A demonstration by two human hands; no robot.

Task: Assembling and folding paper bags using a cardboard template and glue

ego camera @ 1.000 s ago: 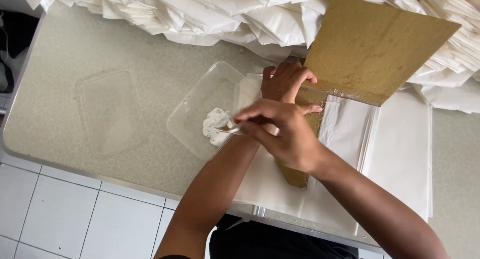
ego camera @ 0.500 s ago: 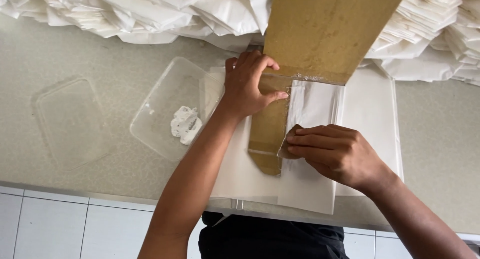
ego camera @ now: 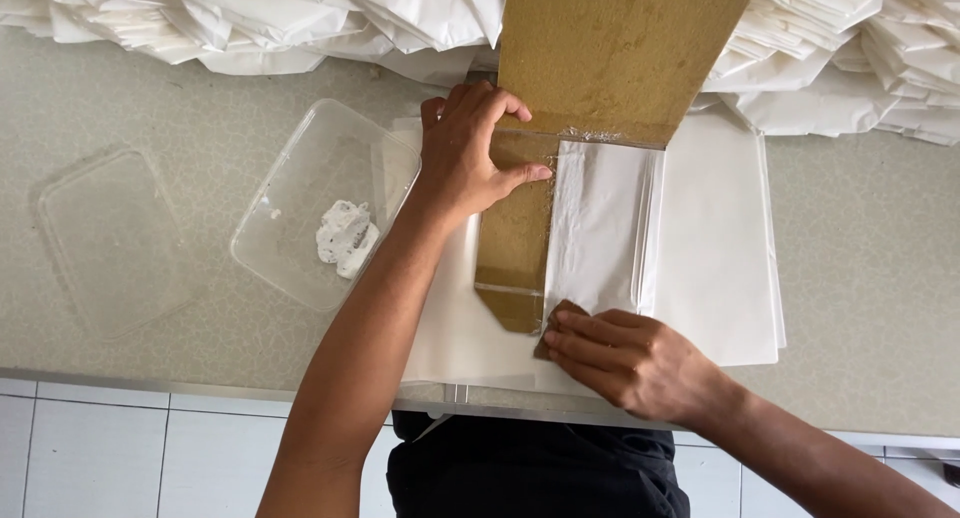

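The left hand (ego camera: 470, 153) lies flat, palm down and fingers spread, on the upper part of a brown card template (ego camera: 515, 238). It grips nothing; it pins the card where the narrow strip meets the broad brown panel further off. The right hand (ego camera: 625, 358) lies at the near end of the same strip, fingers straight and together, tips pressing on the card's pointed near corner and on the white paper (ego camera: 600, 223) beside it. It encloses nothing either, though what lies under its palm is hidden.

The card strip runs near to far, and its long axis lies almost straight away from the person. The two hands sit at its opposite ends, left far and right near. The folded paper edge lies just right of the strip, touching it, between the hands. The right hand is nearer the near end of that fold, the left nearer its far end.

Counted: one card template; one stack of flat white sheets (ego camera: 720, 248) under it, its number of sheets not countable; one clear tub (ego camera: 300, 168) left of the left hand, with a lump of white paste (ego camera: 345, 238) in it; one clear lid (ego camera: 110, 243) further left, apart from the tub. A heap of finished white bags (ego camera: 250, 18) runs along the far edge of the table (ego camera: 870, 278).
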